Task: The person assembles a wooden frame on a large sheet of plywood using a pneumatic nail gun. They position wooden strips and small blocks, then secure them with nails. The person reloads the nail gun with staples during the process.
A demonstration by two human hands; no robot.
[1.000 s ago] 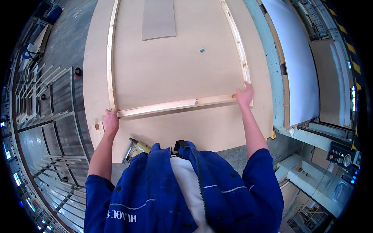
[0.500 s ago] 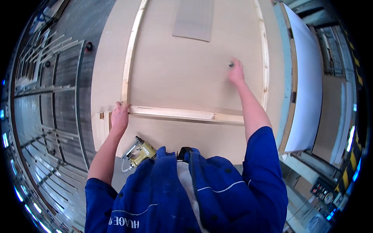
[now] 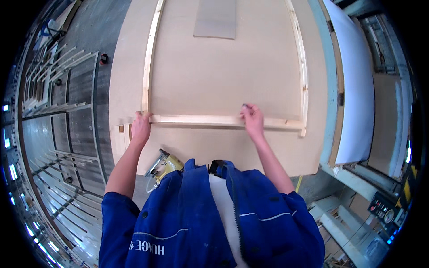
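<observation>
A pale wooden frame lies on a large tan board. Its near rail runs crosswise, meeting the left rail and the right rail. My left hand is closed around the near left corner of the frame. Just above the near rail, right of its middle, my right hand pinches a small dark object, too small to name. Close to my body on the left lies a yellowish nail gun with a pale hose; my jacket partly hides it.
A grey flat panel lies inside the frame at the far end. Short wooden pieces sit beside my left hand. Metal racking with slats stands at left. White sheets are stacked at right, above a control box.
My right hand has come back toward me and to the left, from inside the frame to the near rail, still pinching the small dark object. My left hand stays at the corner.
</observation>
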